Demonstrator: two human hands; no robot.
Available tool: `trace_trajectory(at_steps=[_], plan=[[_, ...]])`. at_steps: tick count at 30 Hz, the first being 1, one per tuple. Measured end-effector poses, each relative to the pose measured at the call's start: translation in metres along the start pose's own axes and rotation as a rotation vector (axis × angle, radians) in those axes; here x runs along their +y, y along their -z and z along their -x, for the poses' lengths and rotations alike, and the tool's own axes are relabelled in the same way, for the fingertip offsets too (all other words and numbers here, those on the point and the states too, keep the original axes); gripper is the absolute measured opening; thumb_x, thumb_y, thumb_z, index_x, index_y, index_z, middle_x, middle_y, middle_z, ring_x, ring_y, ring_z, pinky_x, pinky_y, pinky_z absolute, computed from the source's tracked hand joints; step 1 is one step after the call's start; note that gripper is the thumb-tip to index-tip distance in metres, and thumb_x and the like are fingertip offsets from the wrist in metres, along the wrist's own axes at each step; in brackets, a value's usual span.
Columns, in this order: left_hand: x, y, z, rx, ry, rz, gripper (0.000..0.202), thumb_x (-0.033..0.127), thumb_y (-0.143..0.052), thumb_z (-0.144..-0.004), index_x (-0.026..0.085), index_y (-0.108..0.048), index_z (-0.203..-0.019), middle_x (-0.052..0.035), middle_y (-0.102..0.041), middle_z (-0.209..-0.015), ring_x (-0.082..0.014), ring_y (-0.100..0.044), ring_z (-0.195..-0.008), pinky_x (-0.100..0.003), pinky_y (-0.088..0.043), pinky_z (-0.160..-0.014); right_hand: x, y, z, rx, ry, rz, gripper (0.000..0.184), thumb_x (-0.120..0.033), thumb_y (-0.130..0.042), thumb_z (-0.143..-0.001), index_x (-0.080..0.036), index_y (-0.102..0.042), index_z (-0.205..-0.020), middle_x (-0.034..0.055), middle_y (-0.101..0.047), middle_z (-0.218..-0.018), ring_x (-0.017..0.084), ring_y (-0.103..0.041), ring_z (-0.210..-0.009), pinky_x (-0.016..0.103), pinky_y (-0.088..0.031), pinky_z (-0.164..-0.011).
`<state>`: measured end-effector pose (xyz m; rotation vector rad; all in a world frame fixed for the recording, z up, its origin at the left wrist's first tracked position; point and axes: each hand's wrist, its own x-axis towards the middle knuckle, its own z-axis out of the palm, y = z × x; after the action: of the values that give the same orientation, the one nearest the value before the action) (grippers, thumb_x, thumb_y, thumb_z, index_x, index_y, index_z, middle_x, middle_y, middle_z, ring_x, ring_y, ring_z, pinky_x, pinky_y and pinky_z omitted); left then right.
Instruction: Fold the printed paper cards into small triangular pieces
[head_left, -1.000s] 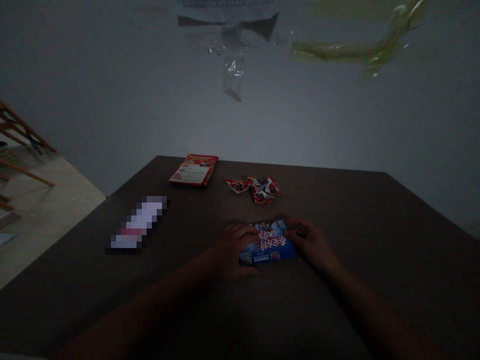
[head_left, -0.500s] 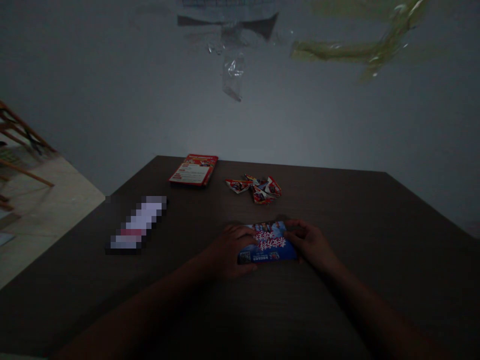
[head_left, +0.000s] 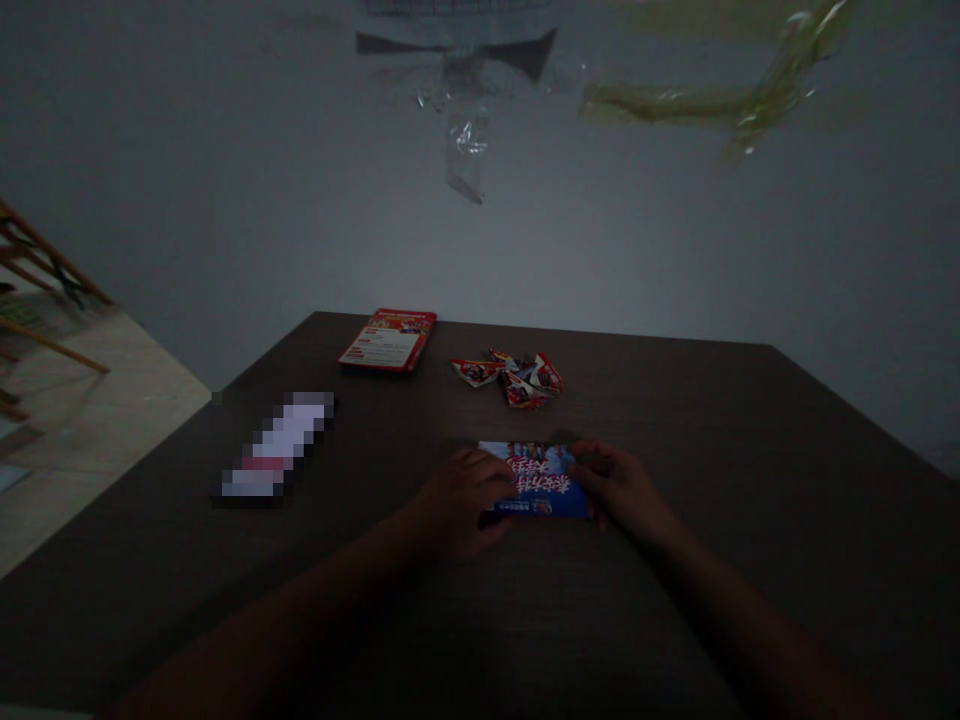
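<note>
Leaflet of glossy blue paper, rectangular, with white-and-pink characters (head_left: 551, 492), lies near the middle of the dark brown wood-grain table (head_left: 675, 620), between both hands. Left hand (head_left: 466, 500), palm down, fingers a bit spread and laid over the leaflet's left end; thumb apart from them, down by the near edge. Can't tell from where I stand whether it pinches the paper. Right hand (head_left: 619, 487) pinches the leaflet's right edge, one tip on the printed face, other fingers curled round the side; the underside is hidden. Hands well apart from each other, bare forearms on both sides in shadow.

Just beyond the leaflet: folded red, white and dark printed paper piece with pointed flaps (head_left: 529, 380), not touching it. Farther back, toward the left: neat stack of red-and-white printed sheets (head_left: 386, 342), near the table's far edge. Left side of the table: flat dark-edged rectangular device, lit pale screen, pixelated (head_left: 277, 450); content unreadable.

Behind the table, pale grey wall (head_left: 480, 265) with clear crinkled plastic tape (head_left: 466, 155) and yellowish tape strips (head_left: 675, 103). Far left, orange-brown wooden furniture legs (head_left: 56, 345) on beige floor (head_left: 135, 390). Room is dim.
</note>
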<state>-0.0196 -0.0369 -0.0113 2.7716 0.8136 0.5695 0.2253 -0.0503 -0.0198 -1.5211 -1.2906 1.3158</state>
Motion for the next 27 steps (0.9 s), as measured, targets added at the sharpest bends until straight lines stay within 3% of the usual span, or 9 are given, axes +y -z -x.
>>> trace_trajectory(at_steps=[3, 8, 11, 15, 17, 20, 23, 27], plan=[[0.002, 0.0, -0.001, -0.003, -0.041, -0.042, 0.022, 0.025, -0.055, -0.079, 0.019, -0.06, -0.099, -0.0073, -0.059, -0.11, -0.0223, -0.052, -0.101, -0.038, -0.037, -0.088, 0.001, -0.001, 0.001, -0.041, 0.006, -0.019, 0.043, -0.045, -0.063, -0.071, -0.017, -0.051, -0.101, -0.0076, -0.053, -0.048, 0.008, -0.048, -0.033, 0.017, -0.038, -0.027], [0.004, -0.001, -0.003, 0.0, -0.061, -0.114, 0.022, 0.016, -0.053, -0.079, 0.018, -0.06, -0.099, -0.0062, -0.062, -0.104, -0.0207, -0.054, -0.098, -0.035, -0.038, -0.083, 0.006, -0.003, 0.002, -0.173, -0.007, -0.035, 0.047, -0.048, -0.064, -0.07, -0.017, -0.049, -0.102, -0.0072, -0.056, -0.053, 0.008, -0.05, -0.034, 0.018, -0.039, -0.029], [0.002, -0.001, -0.003, 0.059, -0.041, -0.105, 0.021, 0.013, -0.051, -0.079, 0.018, -0.061, -0.096, -0.0057, -0.064, -0.1, -0.019, -0.056, -0.093, -0.034, -0.039, -0.082, 0.008, -0.002, 0.003, -0.264, -0.014, -0.052, 0.045, -0.049, -0.061, -0.072, -0.018, -0.049, -0.102, -0.0053, -0.059, -0.057, 0.008, -0.05, -0.035, 0.018, -0.039, -0.032], [-0.005, -0.003, -0.001, 0.113, 0.015, -0.016, 0.022, 0.01, -0.049, -0.078, 0.018, -0.061, -0.095, -0.0051, -0.066, -0.098, -0.0177, -0.058, -0.092, -0.034, -0.04, -0.084, 0.004, 0.006, 0.004, -0.169, 0.019, 0.002, 0.035, -0.047, -0.055, -0.077, -0.017, -0.053, -0.095, -0.004, -0.058, -0.059, 0.008, -0.049, -0.037, 0.018, -0.036, -0.033], [-0.009, -0.004, 0.001, 0.091, 0.018, 0.058, 0.023, 0.008, -0.05, -0.077, 0.019, -0.06, -0.095, -0.0043, -0.066, -0.098, -0.0172, -0.058, -0.093, -0.034, -0.039, -0.088, 0.002, 0.011, 0.004, -0.076, 0.111, 0.109, 0.029, -0.042, -0.053, -0.079, -0.016, -0.055, -0.093, -0.0035, -0.057, -0.059, 0.009, -0.05, -0.042, 0.02, -0.039, -0.037], [-0.013, -0.004, 0.001, 0.045, -0.022, 0.184, 0.025, 0.005, -0.05, -0.072, 0.019, -0.058, -0.091, -0.0028, -0.067, -0.099, -0.0155, -0.059, -0.094, -0.036, -0.034, -0.096, -0.001, 0.016, 0.004, -0.037, 0.33, 0.337, 0.019, -0.032, -0.051, -0.082, -0.016, -0.06, -0.089, 0.0024, -0.063, -0.074, 0.014, -0.06, -0.065, 0.027, -0.049, -0.06], [-0.014, -0.003, 0.0, 0.036, -0.038, 0.278, 0.026, 0.002, -0.049, -0.066, 0.019, -0.057, -0.083, -0.0016, -0.068, -0.098, -0.0153, -0.059, -0.099, -0.039, -0.027, -0.103, -0.003, 0.014, 0.005, -0.132, 0.528, 0.487, 0.017, -0.022, -0.048, -0.085, -0.019, -0.063, -0.093, 0.0057, -0.066, -0.093, 0.017, -0.061, -0.087, 0.033, -0.048, -0.079], [-0.014, 0.0, -0.001, 0.07, 0.026, 0.339, 0.022, 0.003, -0.051, -0.064, 0.019, -0.055, -0.078, -0.0021, -0.069, -0.097, -0.0176, -0.057, -0.105, -0.041, -0.026, -0.102, -0.004, 0.01, 0.006, -0.266, 0.701, 0.619, 0.026, -0.011, -0.05, -0.082, -0.021, -0.064, -0.101, 0.0063, -0.065, -0.102, 0.018, -0.057, -0.098, 0.036, -0.045, -0.087]])
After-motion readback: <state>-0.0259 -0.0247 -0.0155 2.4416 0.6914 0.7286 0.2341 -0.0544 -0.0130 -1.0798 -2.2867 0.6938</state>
